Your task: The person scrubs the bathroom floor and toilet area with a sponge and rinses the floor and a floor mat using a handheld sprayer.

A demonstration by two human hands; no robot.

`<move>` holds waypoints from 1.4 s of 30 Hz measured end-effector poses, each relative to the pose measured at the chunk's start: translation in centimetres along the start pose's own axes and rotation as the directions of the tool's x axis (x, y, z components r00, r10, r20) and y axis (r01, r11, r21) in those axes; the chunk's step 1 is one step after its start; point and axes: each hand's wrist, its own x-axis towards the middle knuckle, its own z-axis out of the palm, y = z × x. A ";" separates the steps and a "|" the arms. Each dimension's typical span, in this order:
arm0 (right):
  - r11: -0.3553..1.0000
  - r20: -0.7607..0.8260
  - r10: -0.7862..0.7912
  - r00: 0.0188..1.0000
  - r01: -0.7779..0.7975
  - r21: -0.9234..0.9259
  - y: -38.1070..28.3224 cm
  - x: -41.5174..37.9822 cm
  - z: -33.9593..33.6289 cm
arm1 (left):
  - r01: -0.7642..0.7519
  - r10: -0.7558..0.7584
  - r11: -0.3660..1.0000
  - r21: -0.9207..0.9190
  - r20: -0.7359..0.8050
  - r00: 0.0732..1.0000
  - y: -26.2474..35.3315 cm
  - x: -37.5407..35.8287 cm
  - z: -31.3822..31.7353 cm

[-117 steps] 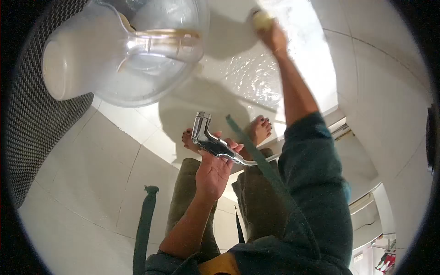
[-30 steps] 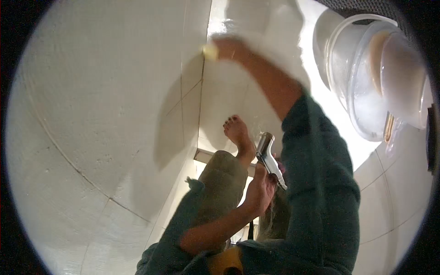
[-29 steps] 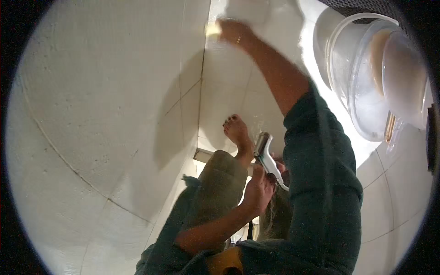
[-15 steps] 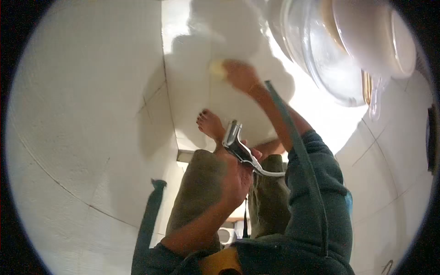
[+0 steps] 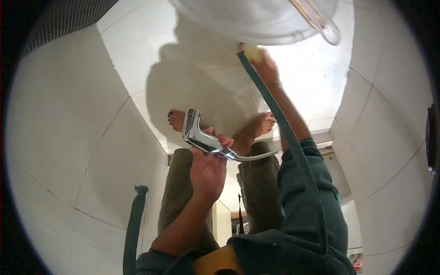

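Observation:
A chrome hand-held sprayer (image 5: 201,140) with a thin metal hose (image 5: 256,157) lies in my left hand (image 5: 208,174), whose fingers curl around its handle. The nozzle end points up and left, above the floor and my knees. Out in front, my right hand (image 5: 266,68) grips a pale yellow sponge (image 5: 252,52) low at the tiled floor, close to the rim of a large translucent plastic tub (image 5: 256,27). A green strap (image 5: 286,123) hangs across the view and partly covers my right hand and arm.
My bare feet stand on wet-looking white tiles (image 5: 215,82). A clear plastic handle (image 5: 327,30) sticks out over the tub's edge. Tiled walls rise on both sides, and a dark textured mat (image 5: 68,23) lies at the upper left.
My right hand has moved right and farther forward with the sponge. The sprayer has shifted left and turned more into view. With my head's turn, the tub now appears at the top middle.

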 end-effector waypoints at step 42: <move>0.341 -0.450 0.857 -0.252 -0.377 0.861 24.9 -24.5 -10.2 | 0.220 -0.543 0.564 0.796 0.158 0.825 -17.2 2.4 7.9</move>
